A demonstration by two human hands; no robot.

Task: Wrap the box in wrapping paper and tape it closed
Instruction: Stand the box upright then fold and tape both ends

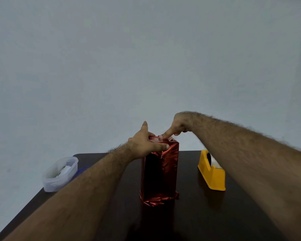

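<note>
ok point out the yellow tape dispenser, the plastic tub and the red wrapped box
yellow plastic tape dispenser [214, 174], head view, on its side wall
translucent plastic tub [49, 183], head view, front wall
shiny red foil-wrapped box [161, 173], head view, front face

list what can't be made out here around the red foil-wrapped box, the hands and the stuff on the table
Head view only:
- Top face of the red foil-wrapped box: covered by the left hand and the right hand; any tape there unseen.
- Yellow plastic tape dispenser: far end hidden behind the right forearm.
- Translucent plastic tub: contents too blurred to identify.
- Dark table: near edge cut off by the frame.
</note>
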